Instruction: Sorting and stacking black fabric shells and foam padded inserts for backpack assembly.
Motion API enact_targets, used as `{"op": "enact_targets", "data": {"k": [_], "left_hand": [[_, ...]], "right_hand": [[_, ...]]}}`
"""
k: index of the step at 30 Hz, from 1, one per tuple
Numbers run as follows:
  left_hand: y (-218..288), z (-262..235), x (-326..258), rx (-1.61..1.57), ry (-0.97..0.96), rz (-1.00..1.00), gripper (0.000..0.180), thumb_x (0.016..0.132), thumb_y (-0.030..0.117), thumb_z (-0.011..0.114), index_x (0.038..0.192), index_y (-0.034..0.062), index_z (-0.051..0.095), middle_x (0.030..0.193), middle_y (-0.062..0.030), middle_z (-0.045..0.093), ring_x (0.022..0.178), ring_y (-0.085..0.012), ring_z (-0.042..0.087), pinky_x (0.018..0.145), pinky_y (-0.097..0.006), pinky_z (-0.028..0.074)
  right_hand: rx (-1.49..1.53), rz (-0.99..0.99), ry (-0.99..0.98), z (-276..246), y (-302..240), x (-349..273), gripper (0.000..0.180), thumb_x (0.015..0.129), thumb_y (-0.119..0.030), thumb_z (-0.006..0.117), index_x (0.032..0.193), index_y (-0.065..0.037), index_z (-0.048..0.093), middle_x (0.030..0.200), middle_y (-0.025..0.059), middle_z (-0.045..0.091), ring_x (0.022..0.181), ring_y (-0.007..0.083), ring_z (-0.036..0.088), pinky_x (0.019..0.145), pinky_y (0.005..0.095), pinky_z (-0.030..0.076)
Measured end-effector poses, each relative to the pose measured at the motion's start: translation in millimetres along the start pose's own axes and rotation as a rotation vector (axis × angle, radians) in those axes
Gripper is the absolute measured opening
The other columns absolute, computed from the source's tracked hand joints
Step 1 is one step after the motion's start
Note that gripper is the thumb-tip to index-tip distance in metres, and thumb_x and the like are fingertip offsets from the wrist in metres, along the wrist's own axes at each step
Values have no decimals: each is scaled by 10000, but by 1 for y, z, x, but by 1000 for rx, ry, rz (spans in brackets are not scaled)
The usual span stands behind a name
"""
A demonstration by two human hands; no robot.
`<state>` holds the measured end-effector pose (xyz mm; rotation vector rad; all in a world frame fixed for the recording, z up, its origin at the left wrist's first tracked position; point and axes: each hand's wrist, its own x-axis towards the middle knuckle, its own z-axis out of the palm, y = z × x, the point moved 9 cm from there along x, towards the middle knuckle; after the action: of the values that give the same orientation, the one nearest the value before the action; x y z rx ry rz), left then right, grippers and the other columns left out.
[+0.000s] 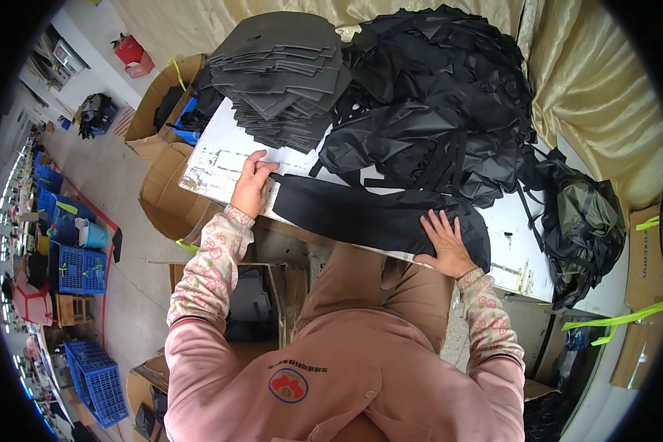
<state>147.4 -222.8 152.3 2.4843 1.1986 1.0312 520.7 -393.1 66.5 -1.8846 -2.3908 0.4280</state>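
A long black fabric piece [361, 219] lies along the near edge of the white table, its right end rounded. At its left end a small dark tab sticks out, and my left hand [252, 186] pinches it between thumb and fingers. My right hand [448, 244] rests on the right part of the fabric, palm down and fingers spread. Just beyond the piece, a large heap of black fabric parts with straps [435, 110] covers much of the table. A tall stack of dark grey foam sheets [280, 74] stands at the far left.
The white table [221, 158] has a worn, chipped edge. Open cardboard boxes [171, 184] stand at its left, and another box [291, 291] sits below. More black bags [582, 221] lie at the right, near a gold curtain [597, 88]. Blue crates [96, 383] line the floor at far left.
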Motion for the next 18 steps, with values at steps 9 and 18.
{"op": "enact_targets", "data": {"k": [9,18], "left_hand": [[104,-17,33,-76,98,286,433,749,-187,527,1125,17,596,1263,-198,461,1029,-281,610,894,-336,489],[128,-92,139,179,150,374,487,736,155,682,1212,109,588,1318,-182,465,1264,-384,410,1033,-458,356]], "right_hand": [[426,-123,469,-101,-87,47,577,824,-281,689,1300,-26,485,1259,224,543,1222,384,473,1056,448,329],[1463,-195,257,-102,-126,105,104,917,-41,555,978,32,596,759,25,606,699,83,562,669,217,446]]}}
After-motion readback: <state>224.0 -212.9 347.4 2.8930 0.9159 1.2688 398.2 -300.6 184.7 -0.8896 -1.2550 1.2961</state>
